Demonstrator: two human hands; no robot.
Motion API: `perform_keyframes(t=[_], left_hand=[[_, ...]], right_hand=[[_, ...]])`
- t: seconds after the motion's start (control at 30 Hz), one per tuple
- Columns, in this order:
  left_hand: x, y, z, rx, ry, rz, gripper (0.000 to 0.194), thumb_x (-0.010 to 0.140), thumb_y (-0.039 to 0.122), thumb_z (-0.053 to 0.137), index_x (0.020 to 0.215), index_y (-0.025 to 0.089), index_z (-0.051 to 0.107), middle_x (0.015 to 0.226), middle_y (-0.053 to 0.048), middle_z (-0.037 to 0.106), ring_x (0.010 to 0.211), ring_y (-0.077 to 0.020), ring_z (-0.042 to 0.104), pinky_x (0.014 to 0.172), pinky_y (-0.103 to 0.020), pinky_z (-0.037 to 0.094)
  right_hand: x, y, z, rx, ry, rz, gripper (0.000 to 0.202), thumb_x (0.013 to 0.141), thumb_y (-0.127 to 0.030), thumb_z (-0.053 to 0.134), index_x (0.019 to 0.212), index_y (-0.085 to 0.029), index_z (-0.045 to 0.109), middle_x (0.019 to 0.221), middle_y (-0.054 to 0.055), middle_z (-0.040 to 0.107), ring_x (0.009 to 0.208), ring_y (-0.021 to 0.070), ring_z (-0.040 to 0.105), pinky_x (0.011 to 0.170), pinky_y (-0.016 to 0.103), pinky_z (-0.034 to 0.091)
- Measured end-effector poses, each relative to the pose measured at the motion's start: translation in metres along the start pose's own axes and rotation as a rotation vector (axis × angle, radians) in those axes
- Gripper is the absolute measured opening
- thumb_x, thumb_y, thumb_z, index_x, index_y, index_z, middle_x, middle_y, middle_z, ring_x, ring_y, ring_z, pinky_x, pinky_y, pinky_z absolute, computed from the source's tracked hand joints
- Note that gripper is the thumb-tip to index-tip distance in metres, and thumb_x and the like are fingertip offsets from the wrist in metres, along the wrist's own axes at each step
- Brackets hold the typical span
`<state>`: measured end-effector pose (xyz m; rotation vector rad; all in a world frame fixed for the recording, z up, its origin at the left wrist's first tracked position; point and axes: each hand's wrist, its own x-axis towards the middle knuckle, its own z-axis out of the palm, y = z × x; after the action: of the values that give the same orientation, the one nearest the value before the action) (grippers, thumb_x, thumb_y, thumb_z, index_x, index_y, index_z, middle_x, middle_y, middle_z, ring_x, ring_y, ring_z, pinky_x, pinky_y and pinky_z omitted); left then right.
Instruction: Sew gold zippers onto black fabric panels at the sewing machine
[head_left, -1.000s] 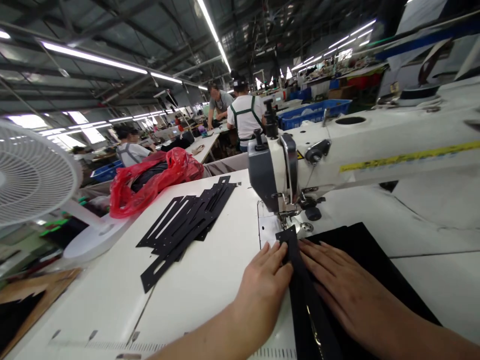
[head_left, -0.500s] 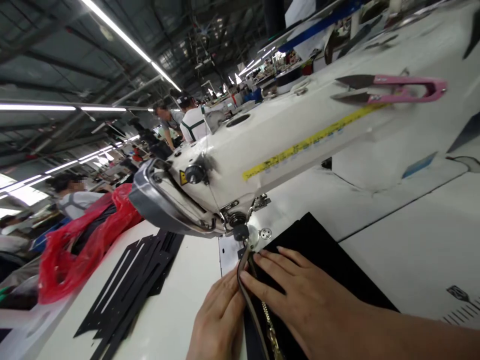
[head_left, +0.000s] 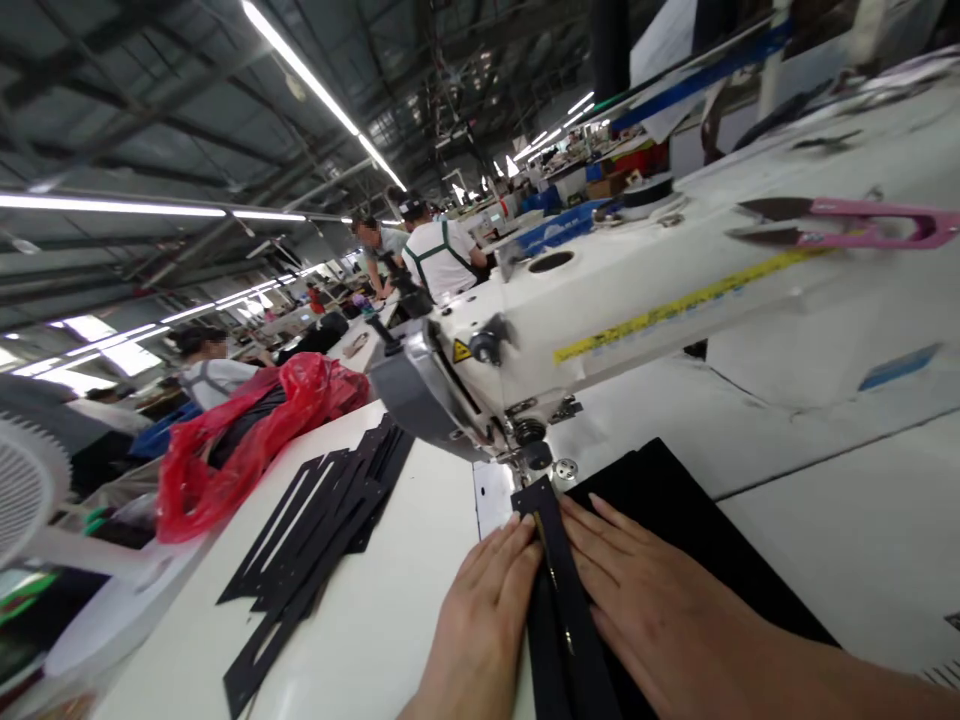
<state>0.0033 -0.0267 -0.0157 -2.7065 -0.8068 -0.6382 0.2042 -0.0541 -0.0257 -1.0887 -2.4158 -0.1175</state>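
A white sewing machine [head_left: 660, 290] reaches across the table, its needle area above the work. Under it lies a black slotted strip [head_left: 551, 530] over a gold zipper [head_left: 568, 640], with a large black sheet [head_left: 675, 520] beneath and to the right. My left hand [head_left: 484, 610] rests on the strip's left edge, fingers together and pointing toward the presser foot; whether they pinch it is unclear. My right hand [head_left: 652, 590] lies flat on the strip's right edge and the black sheet, fingers stretched out.
Several black slotted pieces [head_left: 322, 520] lie left on the white table [head_left: 375, 600]. Beyond are a red plastic bag [head_left: 225, 450] and a white fan [head_left: 34, 490]. Pink thread snips [head_left: 877, 222] rest on the machine. People [head_left: 442, 250] work in the background.
The view has shifted, bringing the fan into sight. The black slotted strip now covers the zipper near the needle, where a curved brown-edged strip showed before. Both hands remain beside the work.
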Motion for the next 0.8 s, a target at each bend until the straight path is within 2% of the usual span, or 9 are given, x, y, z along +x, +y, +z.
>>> perform_keyframes(t=[0.1,0.23,0.37,0.57,0.8], left_hand=[[0.004,0.004,-0.001,0.034,0.001,-0.039,0.033,0.097,0.015,0.027,0.109,0.011,0.058,0.115,-0.012,0.062,0.106,-0.0222,0.059,0.083,-0.037,0.055],[0.008,0.009,0.001,0.068,0.124,-0.13,0.028,0.094,0.013,0.034,0.099,0.013,0.062,0.105,-0.012,0.065,0.092,-0.0222,0.064,0.067,-0.032,0.056],[0.009,0.011,0.004,0.058,0.171,-0.126,0.025,0.093,0.012,0.037,0.097,0.009,0.061,0.099,-0.012,0.065,0.092,-0.0227,0.062,0.067,-0.032,0.055],[0.017,0.005,0.006,0.025,0.067,-0.149,0.022,0.092,0.01,0.039,0.097,0.01,0.06,0.104,-0.012,0.062,0.09,-0.0214,0.06,0.072,-0.034,0.054],[0.03,-0.006,0.009,0.022,-0.033,-0.208,0.016,0.089,0.01,0.043,0.097,0.011,0.058,0.093,-0.009,0.06,0.079,-0.02,0.058,0.068,-0.034,0.053]], right_hand=[[-0.001,0.003,-0.001,-0.094,0.014,-0.086,0.058,0.079,-0.01,0.042,0.137,-0.013,0.037,0.14,0.011,0.038,0.128,0.0253,0.034,0.102,0.043,0.038],[0.001,0.006,-0.004,-0.121,0.036,-0.139,0.059,0.08,-0.011,0.041,0.139,-0.013,0.034,0.139,0.011,0.038,0.128,0.0243,0.035,0.099,0.041,0.042],[0.002,0.008,-0.003,-0.187,0.027,-0.186,0.057,0.08,-0.011,0.041,0.137,-0.012,0.036,0.138,0.011,0.04,0.128,0.0253,0.034,0.095,0.041,0.046],[0.008,0.017,-0.001,-0.195,0.002,-0.196,0.055,0.082,-0.012,0.04,0.137,-0.01,0.036,0.136,0.013,0.042,0.127,0.0258,0.036,0.095,0.043,0.045],[0.02,0.03,0.005,-0.168,0.004,-0.177,0.054,0.082,-0.01,0.039,0.136,-0.008,0.037,0.136,0.015,0.042,0.127,0.0249,0.036,0.097,0.044,0.043]])
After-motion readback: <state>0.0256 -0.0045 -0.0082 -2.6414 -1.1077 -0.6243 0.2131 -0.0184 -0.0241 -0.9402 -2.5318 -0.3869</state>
